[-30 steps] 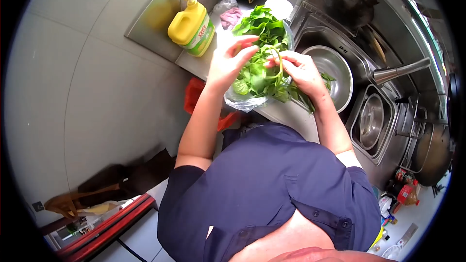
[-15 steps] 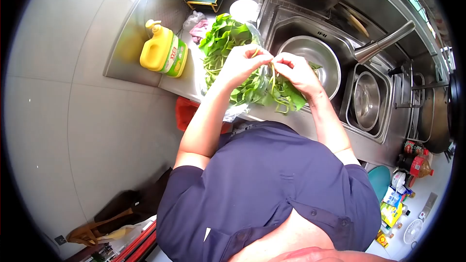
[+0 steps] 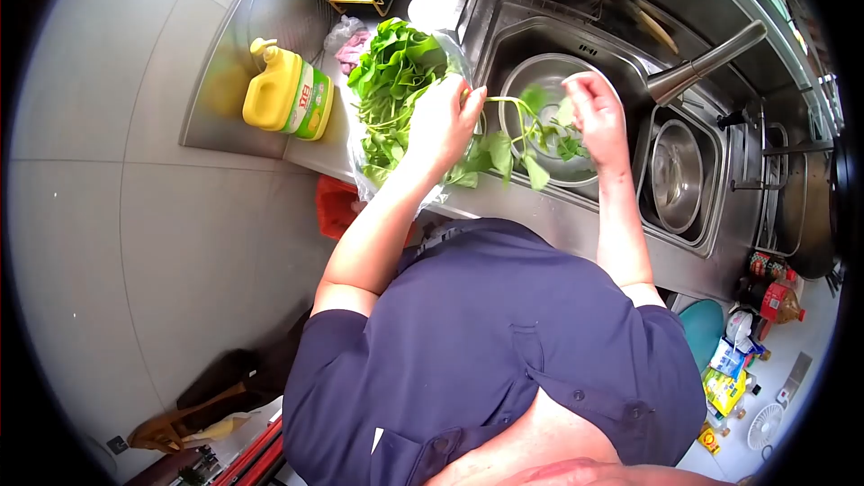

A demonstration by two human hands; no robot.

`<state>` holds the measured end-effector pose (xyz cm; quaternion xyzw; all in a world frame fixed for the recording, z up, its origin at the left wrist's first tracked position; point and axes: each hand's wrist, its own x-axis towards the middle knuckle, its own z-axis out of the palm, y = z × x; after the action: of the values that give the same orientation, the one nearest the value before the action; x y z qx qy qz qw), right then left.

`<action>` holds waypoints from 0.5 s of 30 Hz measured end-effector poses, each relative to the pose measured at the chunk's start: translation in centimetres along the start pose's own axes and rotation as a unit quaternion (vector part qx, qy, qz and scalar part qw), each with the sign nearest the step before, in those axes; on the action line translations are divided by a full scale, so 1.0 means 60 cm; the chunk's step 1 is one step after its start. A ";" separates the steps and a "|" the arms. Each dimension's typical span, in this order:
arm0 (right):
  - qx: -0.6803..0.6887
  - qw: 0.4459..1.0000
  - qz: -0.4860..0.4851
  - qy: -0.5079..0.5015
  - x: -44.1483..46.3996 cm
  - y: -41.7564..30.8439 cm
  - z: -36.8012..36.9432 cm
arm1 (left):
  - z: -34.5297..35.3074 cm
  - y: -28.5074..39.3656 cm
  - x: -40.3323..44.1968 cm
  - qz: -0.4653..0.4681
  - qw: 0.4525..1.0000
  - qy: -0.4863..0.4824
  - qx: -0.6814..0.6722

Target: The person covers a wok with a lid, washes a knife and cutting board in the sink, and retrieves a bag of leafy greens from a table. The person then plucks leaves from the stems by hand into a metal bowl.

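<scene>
My left hand [image 3: 447, 121] is closed on a stem of leafy greens [image 3: 501, 148], whose leaves droop to the right over the counter edge and the basin. Beneath and left of that hand, more leafy greens [image 3: 396, 67] fill a clear plastic bag [image 3: 457, 52]. Over the right side of a round steel basin [image 3: 525, 72] is my right hand [image 3: 598, 117], its fingers curled together. A pale green leaf is close to those fingertips; whether they hold it is unclear. Another leaf [image 3: 537, 97] is blurred above the basin, and a few green pieces [image 3: 569, 146] show inside it.
The basin sits in a steel sink [image 3: 504, 36]. A faucet [image 3: 702, 67] reaches in from the right, near a smaller bowl [image 3: 677, 175] in the second sink. At left stand a yellow jug [image 3: 286, 94], a pink cloth [image 3: 352, 52] and a white bowl [image 3: 434, 9].
My hands, together on the greens before, are now apart. The right hand has moved right over the basin, and a blurred leaf is in the air. The left hand keeps the stem.
</scene>
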<state>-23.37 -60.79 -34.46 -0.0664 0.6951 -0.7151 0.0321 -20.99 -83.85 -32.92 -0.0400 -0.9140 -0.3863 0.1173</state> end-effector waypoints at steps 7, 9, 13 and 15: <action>-0.248 0.962 -0.106 -0.049 -0.035 0.027 0.068 | 0.017 0.011 -0.004 -0.006 1.000 -0.009 0.029; -0.241 0.964 -0.082 -0.075 -0.036 0.033 0.063 | 0.014 0.008 -0.010 -0.004 0.999 -0.020 0.033; -0.330 0.931 -0.126 -0.092 -0.044 0.051 0.062 | 0.020 -0.004 -0.013 -0.044 0.997 -0.064 -0.010; -0.343 0.928 -0.127 -0.067 -0.046 0.058 0.066 | 0.019 -0.003 -0.016 -0.060 0.993 -0.084 -0.051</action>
<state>-20.25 -64.42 -37.94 -0.2084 0.8799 -0.4253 -0.0374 -20.28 -83.15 -34.07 -0.0232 -0.9004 -0.4341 0.0149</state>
